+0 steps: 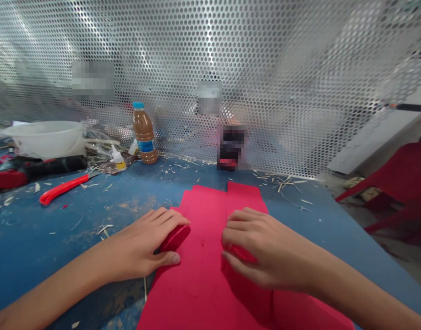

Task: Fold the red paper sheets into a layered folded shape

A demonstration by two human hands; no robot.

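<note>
A large red sheet (199, 279), looking like card or thin foam, lies in front of me with stepped edges at its far end. My left hand (144, 245) is at its left edge, a raised red flap (177, 238) between the fingers and the thumb. The thumb rests on the sheet. On the other side, the fingers of my right hand (254, 243) curl round a folded red part (243, 253), mostly hidden by the hand. Whether these folded parts belong to the same sheet, I cannot tell.
On the blue table (121, 201) lie a red-handled knife (64, 189), a black-and-red tool (55, 167) and a glue bottle (118, 158). Behind stand a white basin (47, 140) and a brown bottle (144, 133). A perforated metal panel (282, 82) borders the back; a red chair (399, 176) is at right.
</note>
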